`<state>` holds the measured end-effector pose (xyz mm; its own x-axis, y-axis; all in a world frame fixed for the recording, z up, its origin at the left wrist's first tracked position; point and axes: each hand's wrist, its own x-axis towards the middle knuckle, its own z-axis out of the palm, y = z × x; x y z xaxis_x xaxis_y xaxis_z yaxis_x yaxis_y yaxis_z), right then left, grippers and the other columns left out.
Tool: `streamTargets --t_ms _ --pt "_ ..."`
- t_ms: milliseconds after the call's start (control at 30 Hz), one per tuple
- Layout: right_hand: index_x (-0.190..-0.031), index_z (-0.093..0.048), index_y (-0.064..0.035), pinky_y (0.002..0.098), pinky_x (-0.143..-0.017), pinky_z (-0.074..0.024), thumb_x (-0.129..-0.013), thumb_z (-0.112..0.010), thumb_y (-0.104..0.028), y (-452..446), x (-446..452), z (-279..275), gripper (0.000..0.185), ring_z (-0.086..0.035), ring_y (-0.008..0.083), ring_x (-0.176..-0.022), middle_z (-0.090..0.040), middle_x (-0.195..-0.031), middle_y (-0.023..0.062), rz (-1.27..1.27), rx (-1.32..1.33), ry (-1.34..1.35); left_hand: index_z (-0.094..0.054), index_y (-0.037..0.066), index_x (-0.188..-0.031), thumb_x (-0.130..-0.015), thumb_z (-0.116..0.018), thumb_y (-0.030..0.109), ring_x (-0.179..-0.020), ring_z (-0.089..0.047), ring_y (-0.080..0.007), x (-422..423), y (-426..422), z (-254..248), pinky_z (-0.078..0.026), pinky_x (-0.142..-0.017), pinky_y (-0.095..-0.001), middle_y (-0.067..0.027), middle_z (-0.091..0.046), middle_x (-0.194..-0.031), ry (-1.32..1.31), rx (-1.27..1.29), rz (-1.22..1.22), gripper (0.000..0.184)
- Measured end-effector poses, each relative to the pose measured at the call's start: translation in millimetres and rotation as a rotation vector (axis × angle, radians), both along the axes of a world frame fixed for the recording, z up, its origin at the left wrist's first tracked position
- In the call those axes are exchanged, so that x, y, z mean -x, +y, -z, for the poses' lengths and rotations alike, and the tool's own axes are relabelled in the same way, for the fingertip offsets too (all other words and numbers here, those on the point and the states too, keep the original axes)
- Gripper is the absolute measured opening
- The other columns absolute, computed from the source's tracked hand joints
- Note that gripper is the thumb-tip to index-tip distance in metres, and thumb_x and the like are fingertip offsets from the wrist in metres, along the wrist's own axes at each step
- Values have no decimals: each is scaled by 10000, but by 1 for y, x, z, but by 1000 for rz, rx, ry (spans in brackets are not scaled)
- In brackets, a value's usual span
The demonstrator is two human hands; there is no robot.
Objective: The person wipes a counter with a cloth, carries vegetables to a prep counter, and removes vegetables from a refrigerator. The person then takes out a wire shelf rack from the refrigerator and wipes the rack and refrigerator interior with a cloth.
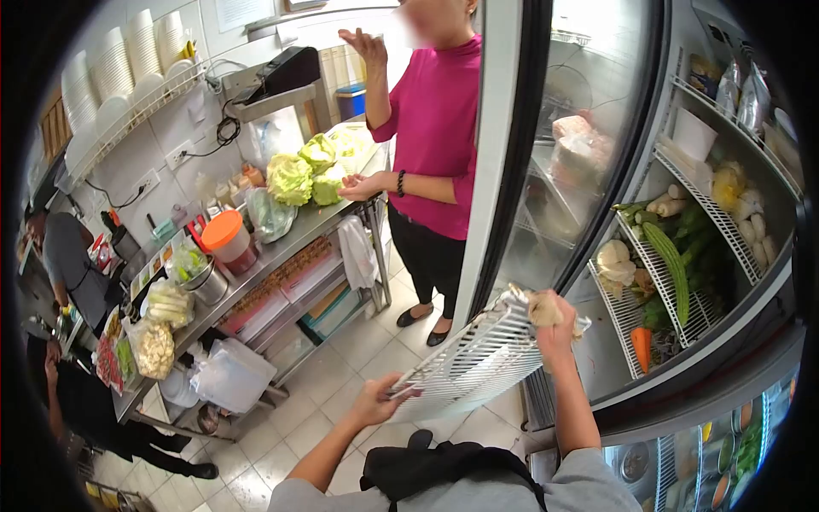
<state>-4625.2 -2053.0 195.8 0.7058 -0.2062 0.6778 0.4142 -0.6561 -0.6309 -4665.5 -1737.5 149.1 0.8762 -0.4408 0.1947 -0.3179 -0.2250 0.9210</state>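
My left hand (381, 401) is closed on the near left corner of a white wire shelf (465, 363), which I hold tilted in front of me, off the floor. At the shelf's upper right end, my right hand (556, 331) is closed around a crumpled beige cloth (543, 307) pressed against the rack. The right fingers are partly hidden, so I cannot tell whether they also grip the wires. To the right stands an open fridge; a bitter-melon-like long green vegetable (667, 269) and a carrot (641, 348) lie on its wire shelves.
A glass fridge door (589, 145) stands open beyond the shelf. A person in a pink top (435, 128) stands ahead beside a steel counter (281, 247) bearing lettuce (294, 177) and an orange-lidded container (226, 235). Another person in dark clothes (85, 401) is at far left.
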Motion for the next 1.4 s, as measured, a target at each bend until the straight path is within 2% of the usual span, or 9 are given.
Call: streamTargets --t_ms 233,367,633,767,867,967,1133,1300,1400 --pt "-726 -549 -25 335 -510 -423 -601 -604 -52 81 28 42 139 -553 293 -563 -535 -603 125 -354 120 115 -538 135 -1085 -675 -634 71 -1184 -327 -307 2 78 15 -171 -1000 -438 -120 -487 -1168 -367 -632 -499 426" --pt "-647 -517 -32 318 -446 -373 -606 -625 -81 138 49 80 126 -495 269 -475 -486 -547 108 -402 -81 155 -263 50 -1298 -788 -482 491 -1228 -248 -328 37 107 63 -192 -991 -489 -165 -310 -1322 743 722 -884 709" --pt "-690 -572 -83 315 -505 -440 -555 -642 -124 139 98 143 158 -570 229 -575 -566 -643 59 -1018 65 -14 -392 -71 -1100 -630 -441 77 -1007 -470 -403 50 145 110 -391 -889 -509 -278 -465 -1082 1014 1077 -585 495" --pt "-753 -584 3 271 -570 -458 -830 -401 -171 144 49 173 264 -562 162 -582 -572 -644 92 -395 -276 889 -392 -36 -1122 -572 -395 -43 -1004 -478 -395 80 131 121 -428 -850 -512 -258 -489 -1055 928 921 -815 551" --pt "-1018 -532 -23 250 -584 -460 -904 -360 -336 213 28 144 375 -547 125 -673 -575 -854 27 -638 -1420 1216 -365 11 -1196 -585 -380 -79 -980 -494 -329 88 120 122 -463 -786 -452 -221 -482 -1068 770 767 -924 618" --pt "-1233 -358 -20 339 -956 -294 -888 -344 -436 309 48 106 541 -420 196 -1088 -457 -1150 112 -1066 -1450 993 -405 -5 -1194 -610 -386 -91 -882 -537 -227 101 131 100 -489 -679 -347 -167 -526 -995 651 613 -945 591" --pt "-1252 -303 3 371 -997 -212 -839 -467 -340 403 40 147 562 -302 267 -1174 -338 -1256 152 -662 81 57 -482 -40 -1126 -613 -410 -39 -565 -490 -115 153 175 11 -393 -515 -221 -53 -543 -682 359 194 -1036 518" --pt "-1201 -406 -8 415 -1000 -205 -773 -523 -215 450 110 83 490 -350 316 -1162 -360 -1277 135 -852 -799 442 -513 -56 -1084 -612 -404 -58 -519 -402 -64 165 184 -19 -331 -466 -197 -7 -493 -678 322 376 -1130 484" --pt "-1193 -434 -48 394 -993 -242 -733 -491 -69 426 102 71 464 -334 306 -1184 -402 -1256 125 -1203 -270 14 -508 -57 -1085 -594 -407 -74 -514 -384 -55 174 191 -12 -278 -445 -200 1 -485 -669 268 316 -1131 501"
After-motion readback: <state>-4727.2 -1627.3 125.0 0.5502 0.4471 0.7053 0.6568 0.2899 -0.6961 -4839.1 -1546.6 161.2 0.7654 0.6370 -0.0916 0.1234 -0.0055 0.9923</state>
